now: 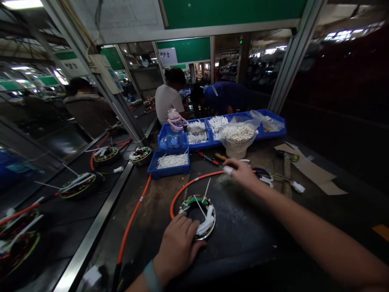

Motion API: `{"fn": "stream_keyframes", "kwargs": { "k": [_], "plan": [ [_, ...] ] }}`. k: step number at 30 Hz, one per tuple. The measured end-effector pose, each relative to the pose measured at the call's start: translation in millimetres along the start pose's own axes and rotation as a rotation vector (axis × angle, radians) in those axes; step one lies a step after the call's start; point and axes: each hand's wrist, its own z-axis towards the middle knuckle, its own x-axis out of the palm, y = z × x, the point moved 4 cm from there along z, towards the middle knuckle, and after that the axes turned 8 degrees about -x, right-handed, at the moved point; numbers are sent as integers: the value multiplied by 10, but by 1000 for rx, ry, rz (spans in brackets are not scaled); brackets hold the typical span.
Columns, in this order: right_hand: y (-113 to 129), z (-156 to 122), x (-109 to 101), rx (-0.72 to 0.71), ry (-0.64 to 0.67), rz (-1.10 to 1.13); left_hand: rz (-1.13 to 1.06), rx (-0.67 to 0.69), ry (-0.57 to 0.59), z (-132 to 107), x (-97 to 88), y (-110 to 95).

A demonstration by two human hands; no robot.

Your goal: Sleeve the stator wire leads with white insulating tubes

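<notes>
A round motor stator (213,227) with a green circuit board and white sleeved leads lies on the dark bench mat in front of me. My left hand (180,242) is closed over its near left rim, fingers on top and thumb along the lower edge. Thin white ties stick up from the ring. From it an orange cable (179,192) curves up and right towards my right hand (243,175). That hand reaches out beside the cable, its fingers drawn together at a small white piece (227,170) I cannot make out clearly.
Behind stand a blue tray of white ties (172,161), blue bins (199,132) and a bag-lined tub (237,146). Markers (208,158), a hammer (287,170) and cardboard (316,168) lie about. More stators (77,186) sit at left. Co-workers (170,97) sit beyond.
</notes>
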Motion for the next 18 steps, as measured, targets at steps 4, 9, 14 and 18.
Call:
{"fn": "stream_keyframes", "kwargs": {
  "k": [4, 9, 14, 18],
  "plan": [
    [-706, 346, -539, 300, -333, -139, 152, -192, -132, 3, 230, -178],
    [-1023, 521, -689, 385, -404, -164, 37, -219, -92, 1, 157, -272],
    [-980, 505, -776, 363, -487, -58, -169, -231, 24, 7, -54, -107],
    [-382, 141, -804, 99, -530, 158, -308, -249, 128, 23, -69, -38]
  ]
}}
